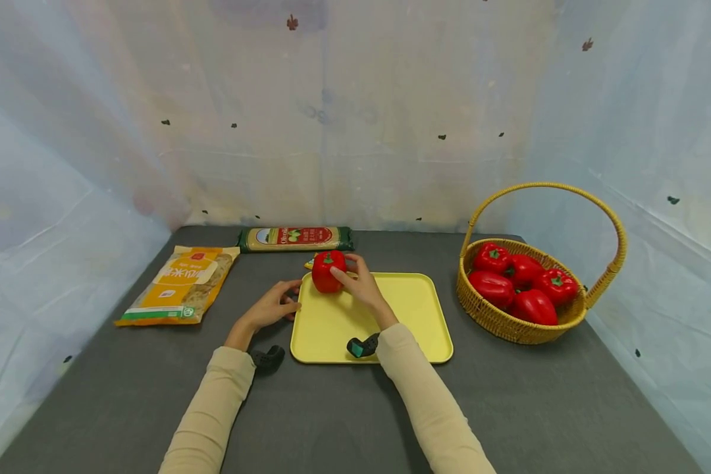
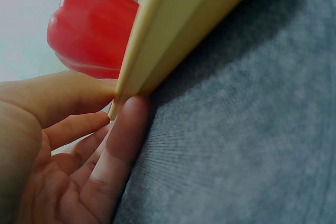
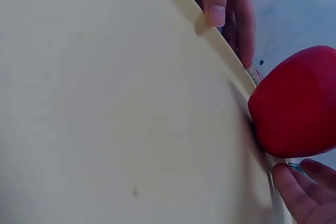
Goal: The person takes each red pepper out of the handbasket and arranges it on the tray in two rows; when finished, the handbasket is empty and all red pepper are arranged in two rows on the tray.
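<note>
A red bell pepper is at the far left corner of a yellow tray. My right hand holds the pepper from its right side, thumb in front and fingers behind. In the right wrist view, the fingertips lie close against the pepper. At the tray's left edge, my left hand pinches the rim. The left wrist view shows its thumb on the upper side and a finger beneath. Whether the pepper's base rests on the tray is hard to tell.
A wicker basket with a tall handle stands on the right, holding several red bell peppers. An orange bag of grain lies at left. Behind the tray are a long noodle packet and a mostly hidden small yellow packet.
</note>
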`<state>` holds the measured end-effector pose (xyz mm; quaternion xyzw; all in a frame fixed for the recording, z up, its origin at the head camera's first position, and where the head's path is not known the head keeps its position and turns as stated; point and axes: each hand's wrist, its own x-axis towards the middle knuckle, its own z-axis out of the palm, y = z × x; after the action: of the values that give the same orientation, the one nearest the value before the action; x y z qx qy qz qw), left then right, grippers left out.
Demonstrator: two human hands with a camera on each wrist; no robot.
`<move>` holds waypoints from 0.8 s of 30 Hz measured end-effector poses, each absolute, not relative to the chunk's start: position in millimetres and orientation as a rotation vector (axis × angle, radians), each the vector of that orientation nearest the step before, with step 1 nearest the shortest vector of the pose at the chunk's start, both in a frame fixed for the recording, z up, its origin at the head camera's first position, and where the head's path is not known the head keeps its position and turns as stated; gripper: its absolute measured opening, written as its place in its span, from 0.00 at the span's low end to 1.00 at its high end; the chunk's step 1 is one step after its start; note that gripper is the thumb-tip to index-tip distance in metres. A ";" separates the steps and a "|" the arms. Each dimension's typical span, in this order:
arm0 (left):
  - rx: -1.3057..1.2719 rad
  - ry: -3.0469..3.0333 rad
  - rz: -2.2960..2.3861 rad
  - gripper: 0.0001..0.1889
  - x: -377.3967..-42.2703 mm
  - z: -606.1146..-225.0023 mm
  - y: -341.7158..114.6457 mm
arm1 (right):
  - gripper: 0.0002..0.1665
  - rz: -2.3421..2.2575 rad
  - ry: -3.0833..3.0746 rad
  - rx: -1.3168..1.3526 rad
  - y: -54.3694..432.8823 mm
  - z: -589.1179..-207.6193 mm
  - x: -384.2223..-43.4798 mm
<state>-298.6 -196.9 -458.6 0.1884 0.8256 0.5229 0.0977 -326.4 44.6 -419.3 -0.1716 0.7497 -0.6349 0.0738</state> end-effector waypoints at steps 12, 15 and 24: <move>0.518 2.460 1.540 0.31 -301.6 -462.4 -196.1 | 0.43 -1.828 2.321 -0.518 43.0 -437.7 -335.3; 0.523 2.469 1.533 0.32 -300.6 -461.5 -196.6 | 0.45 -1.808 2.296 -0.524 44.9 -432.3 -331.8; 0.491 2.474 1.526 0.31 -300.1 -461.2 -195.6 | 0.48 -1.778 2.324 -0.669 47.1 -415.6 -316.4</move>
<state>-300.1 -195.6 -461.2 0.1659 0.8353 0.5151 0.0965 -316.4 47.1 -415.6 -0.2223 0.7723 -0.5909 0.0699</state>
